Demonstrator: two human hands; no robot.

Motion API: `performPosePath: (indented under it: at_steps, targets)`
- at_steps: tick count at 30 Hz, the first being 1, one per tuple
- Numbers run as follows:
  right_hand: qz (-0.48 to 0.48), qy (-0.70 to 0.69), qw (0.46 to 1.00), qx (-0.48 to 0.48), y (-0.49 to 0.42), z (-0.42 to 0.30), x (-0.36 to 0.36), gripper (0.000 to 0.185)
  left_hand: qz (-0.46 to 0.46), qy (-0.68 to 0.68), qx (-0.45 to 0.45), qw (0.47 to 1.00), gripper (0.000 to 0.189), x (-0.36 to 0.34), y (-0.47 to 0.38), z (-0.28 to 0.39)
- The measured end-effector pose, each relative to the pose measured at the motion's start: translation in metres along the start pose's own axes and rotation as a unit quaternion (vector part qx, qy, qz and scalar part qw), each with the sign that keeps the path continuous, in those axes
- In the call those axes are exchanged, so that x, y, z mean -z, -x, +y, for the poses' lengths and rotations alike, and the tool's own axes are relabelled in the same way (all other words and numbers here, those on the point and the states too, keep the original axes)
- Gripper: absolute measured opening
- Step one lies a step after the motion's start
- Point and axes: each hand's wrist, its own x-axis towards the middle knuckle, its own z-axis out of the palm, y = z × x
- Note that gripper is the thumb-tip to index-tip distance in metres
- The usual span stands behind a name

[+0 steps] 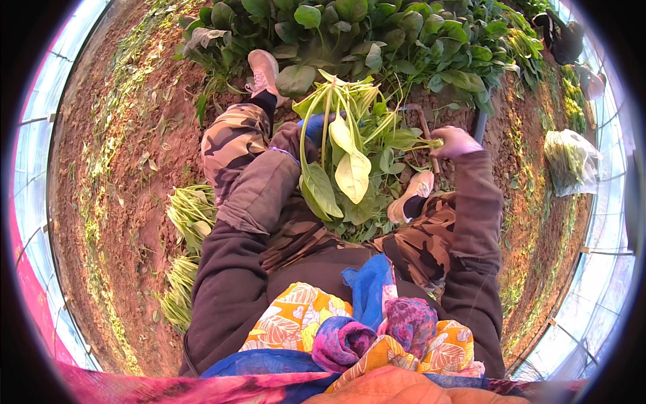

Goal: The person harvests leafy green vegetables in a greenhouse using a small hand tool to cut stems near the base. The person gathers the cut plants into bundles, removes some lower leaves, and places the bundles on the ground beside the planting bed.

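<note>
My left hand [318,126], in a blue glove, is mostly hidden behind a bunch of leafy spinach-like greens [353,174], which it holds with the pale stem ends up and the leaves hanging down. On the right, my right hand [454,142] has its fingers closed on the stem of a leafy green plant [406,139], beside the held bunch. A thin brown handle [424,121], perhaps of a hand tool, lies on the soil just left of my right hand. More loose leaves lie below the bunch, between my shoes.
A dense row of growing greens [353,30] spans the top. Harvested bunches [192,214] lie on the soil to the left. A clear plastic bag of greens [570,161] stands at right. A person in dark clothing [560,38] is at the far upper right. Plastic sheeting borders both sides.
</note>
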Motion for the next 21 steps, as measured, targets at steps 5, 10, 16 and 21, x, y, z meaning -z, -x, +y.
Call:
performPosePath:
  at_steps: [5,10,16,21]
  targets:
    - [-0.052,-0.333,0.941,-0.028,-0.066,-0.035,-0.068,0.112,0.065,-0.066,0.037,0.995,0.047,0.012,-0.01,-0.009]
    - [0.029,-0.498,0.866,0.015,-0.095,-0.063,-0.117,0.113,0.089,-0.015,0.042,0.995,0.039,0.012,-0.006,-0.012]
    - [0.131,-0.56,0.817,0.034,-0.111,-0.068,-0.138,0.064,0.101,-0.063,0.049,0.992,0.039,-0.005,-0.003,-0.006]
    - [0.28,-0.638,0.715,0.064,-0.098,-0.057,-0.12,0.036,0.25,-0.129,0.024,0.959,0.038,-0.034,0.004,-0.002]
